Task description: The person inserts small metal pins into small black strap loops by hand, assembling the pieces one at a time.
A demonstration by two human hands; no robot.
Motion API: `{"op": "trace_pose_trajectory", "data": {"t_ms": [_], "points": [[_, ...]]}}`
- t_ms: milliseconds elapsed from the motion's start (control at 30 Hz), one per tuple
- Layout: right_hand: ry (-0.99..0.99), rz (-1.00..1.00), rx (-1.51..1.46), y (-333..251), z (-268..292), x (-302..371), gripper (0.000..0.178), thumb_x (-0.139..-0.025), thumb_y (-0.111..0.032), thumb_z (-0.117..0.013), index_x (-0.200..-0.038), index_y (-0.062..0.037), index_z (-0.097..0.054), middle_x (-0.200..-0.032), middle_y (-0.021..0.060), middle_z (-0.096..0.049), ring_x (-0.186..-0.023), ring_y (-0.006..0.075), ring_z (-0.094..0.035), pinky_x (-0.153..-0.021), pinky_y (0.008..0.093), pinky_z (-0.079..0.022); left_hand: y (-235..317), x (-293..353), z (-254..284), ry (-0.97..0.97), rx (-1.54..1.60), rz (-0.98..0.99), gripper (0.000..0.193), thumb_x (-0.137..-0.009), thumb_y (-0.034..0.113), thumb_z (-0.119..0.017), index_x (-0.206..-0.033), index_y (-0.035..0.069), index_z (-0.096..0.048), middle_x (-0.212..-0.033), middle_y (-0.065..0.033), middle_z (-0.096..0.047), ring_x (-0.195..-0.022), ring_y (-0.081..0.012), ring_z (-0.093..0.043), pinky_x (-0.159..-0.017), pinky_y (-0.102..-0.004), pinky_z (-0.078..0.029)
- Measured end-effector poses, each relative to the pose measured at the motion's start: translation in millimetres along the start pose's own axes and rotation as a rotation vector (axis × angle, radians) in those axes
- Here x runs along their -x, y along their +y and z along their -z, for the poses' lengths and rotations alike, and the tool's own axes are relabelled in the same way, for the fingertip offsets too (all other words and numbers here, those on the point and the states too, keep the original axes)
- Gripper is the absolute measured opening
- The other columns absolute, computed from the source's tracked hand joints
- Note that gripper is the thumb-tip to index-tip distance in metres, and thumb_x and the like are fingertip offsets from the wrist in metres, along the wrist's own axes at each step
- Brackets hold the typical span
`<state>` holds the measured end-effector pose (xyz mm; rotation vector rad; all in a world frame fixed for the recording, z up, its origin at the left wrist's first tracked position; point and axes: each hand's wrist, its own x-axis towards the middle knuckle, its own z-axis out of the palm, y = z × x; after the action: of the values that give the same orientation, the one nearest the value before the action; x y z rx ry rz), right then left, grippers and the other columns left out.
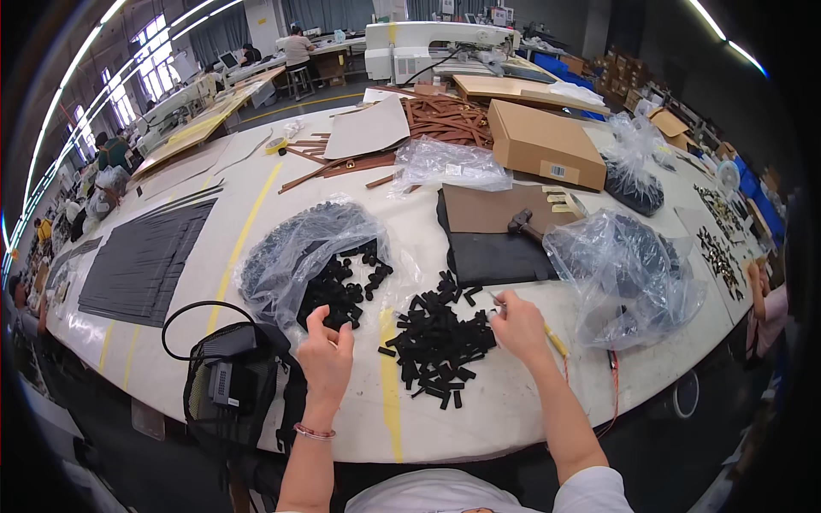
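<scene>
My left hand (327,357) is at the near edge of a heap of small black pieces (335,295) spilling from a clear plastic bag (295,252). Its thumb and index finger stand apart, and I see nothing between them. To the right, my right hand (520,327) is closed in a pinch, with a small greyish bit showing at the fingertips; its kind is too small to tell. Between both hands lies a loose pile of short black strip-like pieces (436,338). A yellow-handled tool (556,340) with a wire lies beside my right hand.
A hammer (523,224) rests on dark sheets (496,256), beside another filled plastic bag (629,278). Farther back are a cardboard box (547,145) and brown straps (445,120). Black strips (145,261) lie left; a black mesh bag (231,376) sits at the near left edge.
</scene>
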<state>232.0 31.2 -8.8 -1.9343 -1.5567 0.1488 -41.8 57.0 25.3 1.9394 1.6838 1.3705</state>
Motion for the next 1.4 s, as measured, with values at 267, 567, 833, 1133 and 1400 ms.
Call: {"op": "trace_pose_trajectory", "data": {"t_ms": [267, 567, 833, 1133, 1400], "points": [[-0.168, -0.102, 0.005, 30, -6, -4, 0.021, -0.061, -0.007, -0.057, -0.08, -0.0009, -0.054, -0.067, 0.0146, -0.058, -0.067, 0.0308, -0.057, -0.063, 0.036, -0.044, -2, 22, -10, -0.296, 0.346, 0.059, 0.015, -0.075, 0.008, -0.059, -0.086, -0.002, -0.055, -0.054, -0.0068, -0.055, -0.045, -0.01, -0.052, -0.043, -0.0236, -0.039], [-0.487, -0.302, -1.14, -41, 23, 24, 0.023, -0.062, 0.005, -0.058, -0.083, -0.0013, -0.052, -0.066, 0.0009, -0.052, -0.049, 0.0033, -0.044, -0.038, 0.0174, -0.031, 27, 46, -17, -0.736, 1.048, 0.48, 0.017, -0.083, 0.005, -0.05, -0.099, -0.002, -0.051, -0.075, -0.0072, -0.057, -0.049, -0.0089, -0.052, -0.046, -0.0181, -0.041], [-0.801, -0.498, -1.618, -74, 12, 52, 0.017, -0.069, 0.005, -0.059, -0.081, -0.0021, -0.049, -0.069, 0.0013, -0.05, -0.044, 0.0024, -0.038, -0.035, 0.0158, -0.026, 37, 58, -17, -0.693, 1.245, 0.452, 0.012, -0.084, 0.004, -0.049, -0.095, 0.0, -0.05, -0.069, -0.0038, -0.053, -0.051, -0.0098, -0.052, -0.045, -0.0197, -0.039], [-0.749, -0.281, -1.17, -83, 20, 57, 0.013, -0.073, -0.005, -0.06, -0.083, 0.003, -0.058, -0.065, 0.0018, -0.056, -0.047, 0.0017, -0.041, -0.039, 0.0154, -0.03, 27, 53, -12, -0.715, 1.122, 0.354, 0.005, -0.086, 0.006, -0.047, -0.087, 0.001, -0.046, -0.069, -0.0008, -0.048, -0.051, -0.0042, -0.044, -0.045, -0.017, -0.036], [-0.683, -0.121, -0.973, -79, 14, 56, 0.012, -0.07, -0.005, -0.059, -0.08, 0.0017, -0.06, -0.063, -0.002, -0.054, -0.05, 0.0004, -0.041, -0.042, 0.0157, -0.031, 25, 53, -13, -0.735, 1.019, 0.279, 0.005, -0.085, 0.005, -0.048, -0.085, 0.001, -0.047, -0.067, 0.0005, -0.047, -0.051, -0.0035, -0.044, -0.044, -0.0168, -0.036]]}}
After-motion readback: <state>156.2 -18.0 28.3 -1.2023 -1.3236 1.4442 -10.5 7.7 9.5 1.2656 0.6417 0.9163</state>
